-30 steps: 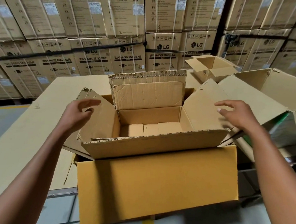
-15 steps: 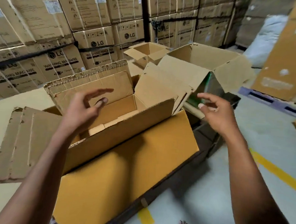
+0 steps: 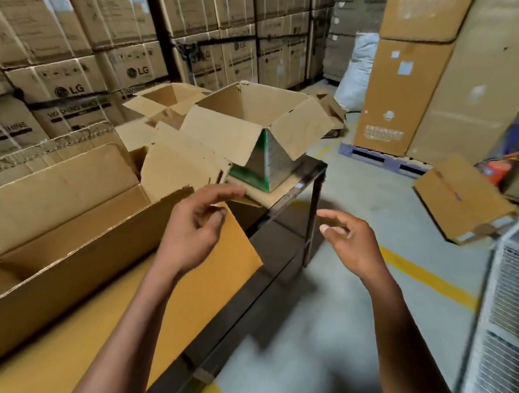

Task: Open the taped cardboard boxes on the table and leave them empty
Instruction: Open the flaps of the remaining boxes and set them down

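Swung round to the right since a second ago, so the big box (image 3: 70, 216) that was dead centre now sits at the left, and both hands have come off its flaps; it's wide open on the worktop (image 3: 285, 191), plain brown corrugated, inner walls creased and the torn flap edges showing the fluting, outer face a smoother mustard yellow; can't see its floor from this angle, so whether it's fully emptied I can't tell. Behind it a smaller carton (image 3: 167, 101) also stands with all four flaps splayed; next along, the green-printed box (image 3: 264, 142) at the worktop's far corner is open too, glossy sides, matte brown flaps flared out like a funnel; inside is hidden. So opening looks mostly done as far as I can see; no taped-shut box shows on the worktop, just the checking/emptying is left, I'd guess. Left hand (image 3: 196, 232) hovers just in front of the big box's right flap, fingers loosely curled and apart, holding nothing; right hand (image 3: 352, 246) is out over the floor past the worktop edge, also spread and empty; further right a closed carton (image 3: 462, 198) lies tilted on the floor.
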Tool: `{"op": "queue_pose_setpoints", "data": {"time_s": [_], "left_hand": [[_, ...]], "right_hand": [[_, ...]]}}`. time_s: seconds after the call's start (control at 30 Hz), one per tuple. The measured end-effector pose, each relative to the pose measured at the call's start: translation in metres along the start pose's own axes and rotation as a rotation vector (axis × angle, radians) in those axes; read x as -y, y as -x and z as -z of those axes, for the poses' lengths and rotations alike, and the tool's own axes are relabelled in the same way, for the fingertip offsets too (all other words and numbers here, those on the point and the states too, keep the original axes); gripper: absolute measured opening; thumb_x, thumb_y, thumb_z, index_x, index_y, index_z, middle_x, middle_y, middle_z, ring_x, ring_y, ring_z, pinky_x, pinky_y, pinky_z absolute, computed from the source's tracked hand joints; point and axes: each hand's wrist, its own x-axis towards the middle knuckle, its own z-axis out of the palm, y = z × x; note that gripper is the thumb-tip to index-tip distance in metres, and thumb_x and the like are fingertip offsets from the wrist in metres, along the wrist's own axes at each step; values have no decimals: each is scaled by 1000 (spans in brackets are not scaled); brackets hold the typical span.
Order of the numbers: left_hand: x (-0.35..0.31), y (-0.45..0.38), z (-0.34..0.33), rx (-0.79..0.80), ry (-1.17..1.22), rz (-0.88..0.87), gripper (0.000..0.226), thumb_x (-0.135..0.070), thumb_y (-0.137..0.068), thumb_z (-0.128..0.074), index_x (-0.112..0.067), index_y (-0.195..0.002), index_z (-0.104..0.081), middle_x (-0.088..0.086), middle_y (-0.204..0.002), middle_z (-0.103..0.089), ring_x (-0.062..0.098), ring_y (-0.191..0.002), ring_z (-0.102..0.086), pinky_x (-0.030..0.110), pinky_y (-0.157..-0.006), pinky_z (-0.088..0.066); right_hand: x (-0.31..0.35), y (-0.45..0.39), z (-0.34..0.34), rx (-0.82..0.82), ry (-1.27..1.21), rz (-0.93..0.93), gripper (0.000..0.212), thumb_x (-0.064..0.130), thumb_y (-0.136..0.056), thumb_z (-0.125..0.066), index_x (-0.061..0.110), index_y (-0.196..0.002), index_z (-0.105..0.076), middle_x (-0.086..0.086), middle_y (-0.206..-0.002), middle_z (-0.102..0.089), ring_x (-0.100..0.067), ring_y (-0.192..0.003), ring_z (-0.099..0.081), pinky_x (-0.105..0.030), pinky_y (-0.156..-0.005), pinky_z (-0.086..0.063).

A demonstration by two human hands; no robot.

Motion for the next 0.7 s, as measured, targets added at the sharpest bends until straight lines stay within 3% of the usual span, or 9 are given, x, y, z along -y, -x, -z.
{"op": "queue_pose_setpoints", "data": {"time_s": [0.13,0.4,0.53,0.7], "left_hand": [[16,-24,-80,48,109,58,43,10,-95,-55,-20,-123,-69,-9,-129,-68,8,-125,-60,28,-107,-47],[41,-74,-202,20,188,233,48,4,-98,-55,-34,-125,-66,-15,-132,-65,0,-122,-59,27,-104,-48],[55,-103,-237,-15,223,296,51,0,-99,-54,-40,-129,-63,-17,-134,-62,-1,-123,-58,28,-103,-47],[82,-169,-275,-83,279,333,49,-1,-98,-56,-37,-132,-62,-22,-133,-61,-5,-121,-57,14,-99,-44]], "right_hand": [[-27,-18,39,25,41,-24,29,12,-95,-65,28,-118,-72,20,-106,-69,6,-92,-64,-2,-66,-43],[-73,-81,103,63,85,-48,28,11,-95,-65,28,-117,-72,32,-102,-64,21,-82,-61,3,-69,-39],[-91,-123,113,89,85,-59,29,13,-96,-63,30,-118,-72,30,-106,-66,17,-88,-62,2,-69,-40],[-109,-197,118,94,76,-61,31,14,-96,-63,34,-118,-71,29,-108,-67,10,-93,-63,2,-71,-40]]}}
